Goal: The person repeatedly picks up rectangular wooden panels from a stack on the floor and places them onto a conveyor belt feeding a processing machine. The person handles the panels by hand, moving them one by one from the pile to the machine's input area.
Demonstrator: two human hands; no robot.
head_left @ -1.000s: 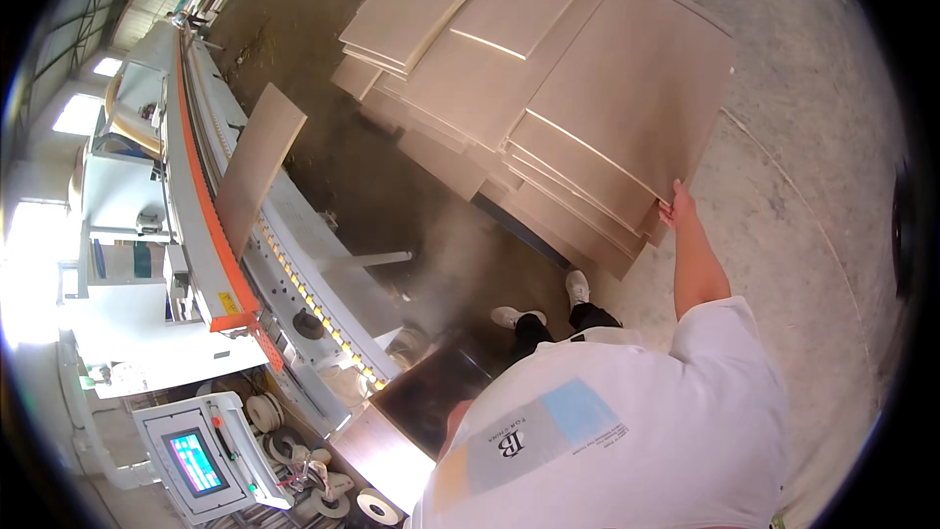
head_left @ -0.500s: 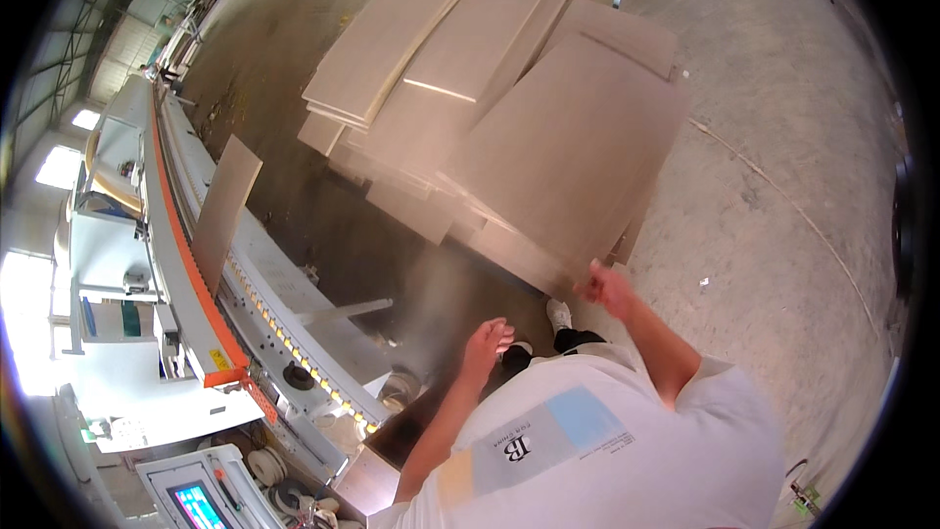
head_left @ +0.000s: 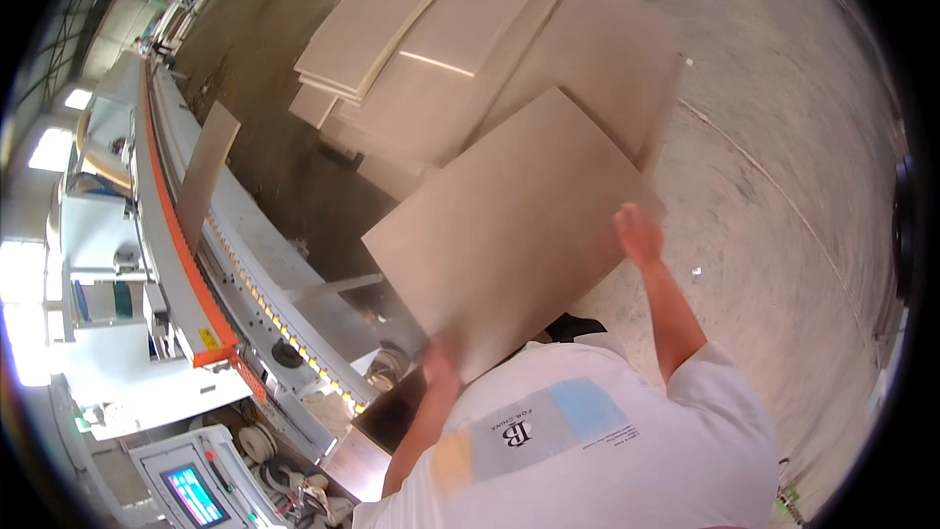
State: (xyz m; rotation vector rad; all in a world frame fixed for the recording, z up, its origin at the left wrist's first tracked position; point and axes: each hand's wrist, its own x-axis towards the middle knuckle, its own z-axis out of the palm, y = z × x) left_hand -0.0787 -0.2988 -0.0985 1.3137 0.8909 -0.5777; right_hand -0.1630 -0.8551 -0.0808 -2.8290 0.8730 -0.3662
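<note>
A large flat grey-brown board (head_left: 514, 230) is tilted in front of my body, drawn off a pile of similar boards (head_left: 597, 49). My right hand (head_left: 638, 233) grips its right edge. At its near left corner my left hand (head_left: 441, 368) has hold of the edge, though motion blurs the fingers. The board's far part still overlaps the pile, and its near edge comes close to my white shirt.
On the left runs a long machine with an orange rail (head_left: 186, 264) and a row of yellow rollers (head_left: 284, 331). A narrower board (head_left: 208, 171) stands in it. A control panel with a lit screen (head_left: 196, 496) sits at lower left. Concrete floor (head_left: 783, 137) lies to the right.
The top board has come off the pile toward me and turned. Both hands were apart and off the boards' middle before; now they are at this board's edges.
</note>
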